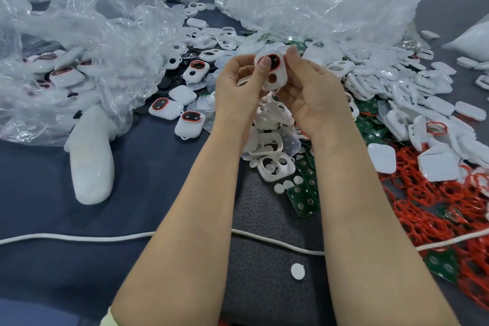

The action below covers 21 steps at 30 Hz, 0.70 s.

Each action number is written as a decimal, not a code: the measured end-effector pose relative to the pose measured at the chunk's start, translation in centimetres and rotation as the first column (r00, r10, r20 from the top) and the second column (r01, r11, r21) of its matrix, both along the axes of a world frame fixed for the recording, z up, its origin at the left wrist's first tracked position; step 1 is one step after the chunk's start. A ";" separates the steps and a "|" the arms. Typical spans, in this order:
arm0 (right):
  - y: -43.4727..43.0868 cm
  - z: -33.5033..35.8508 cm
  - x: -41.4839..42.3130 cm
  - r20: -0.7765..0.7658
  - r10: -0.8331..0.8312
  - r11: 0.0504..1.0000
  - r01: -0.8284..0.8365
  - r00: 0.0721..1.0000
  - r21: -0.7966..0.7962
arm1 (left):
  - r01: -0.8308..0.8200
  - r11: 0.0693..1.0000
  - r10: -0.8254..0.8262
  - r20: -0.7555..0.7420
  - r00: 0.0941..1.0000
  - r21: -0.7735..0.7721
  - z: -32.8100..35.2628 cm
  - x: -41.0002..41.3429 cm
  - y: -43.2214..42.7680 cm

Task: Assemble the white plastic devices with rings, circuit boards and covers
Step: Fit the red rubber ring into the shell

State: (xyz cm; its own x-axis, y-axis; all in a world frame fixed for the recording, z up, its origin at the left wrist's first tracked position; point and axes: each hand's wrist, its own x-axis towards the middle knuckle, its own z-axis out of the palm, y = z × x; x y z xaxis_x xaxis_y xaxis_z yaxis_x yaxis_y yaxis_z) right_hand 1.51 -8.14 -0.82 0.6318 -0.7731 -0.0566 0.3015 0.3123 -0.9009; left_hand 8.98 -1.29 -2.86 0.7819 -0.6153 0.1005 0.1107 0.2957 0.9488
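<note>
White plastic sits between both hands: a shell (274,75) held up above the heap of parts in the middle of the worktop (39,206), its face turned towards the camera. A red ring (279,61) lies in its oval window, and the round hole below it is unfilled. This looks like the ring-seating step.

The left hand (238,87) grips the shell's left edge with curled fingers, its thumb laid over the left part of the ring as if pressing it into its groove. The right hand (312,98) cradles the shell from the right and underneath, with the forefinger reaching up beside the top edge. Both forearms converge from the near edge, wrists raised. Whether the ring is home all the way round I cannot tell, since the thumb hides part of it.

Next, I judge, the thumb must work round the ring. The shell then has to be turned over to take one of the green boards (304,194) lying just below, and then one of the white covers (381,157) on the right. Finished-looking units (190,120) lie to the left.
</note>
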 end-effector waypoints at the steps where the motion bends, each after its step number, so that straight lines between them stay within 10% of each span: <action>1: 0.1 0.0 0.0 0.004 0.014 1.000 -0.014 1.000 0.011 | -0.002 1.000 0.002 0.003 1.000 -0.002 0.0 -0.1 0.0; 12: 0.0 -0.1 0.0 -0.033 -0.096 0.995 0.096 0.995 -0.020 | 0.097 0.994 -0.103 -0.152 0.983 -0.051 -0.2 0.1 0.0; 21: -0.6 -0.6 0.0 -0.228 -0.179 0.922 0.083 0.957 -0.378 | 0.089 0.996 -0.091 -0.133 0.987 -0.022 -0.3 0.3 -0.1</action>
